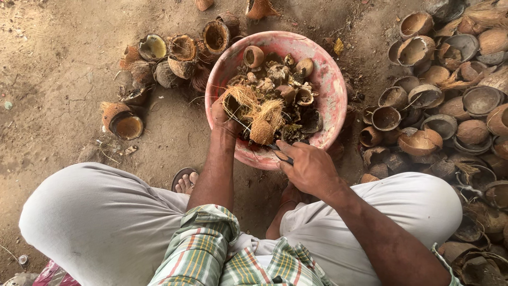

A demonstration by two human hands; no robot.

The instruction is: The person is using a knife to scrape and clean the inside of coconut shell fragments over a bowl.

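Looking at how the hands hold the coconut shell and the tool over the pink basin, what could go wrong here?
The tool in the right hand points toward the left hand gripping the fibrous coconut shell; a slip might cut it. Pressing on the pink basin rim might tip it.

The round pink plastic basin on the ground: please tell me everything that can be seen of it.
The round pink plastic basin is wide and shallow, and its faded inner wall is smeared with brown dirt. It sits upright on the bare earth floor, in front of the person's knees. It is partly filled with brown coconut shell pieces and husk scraps. The left hand holds a fibrous coconut piece over its near left side. The right hand grips a dark tool at its near rim.
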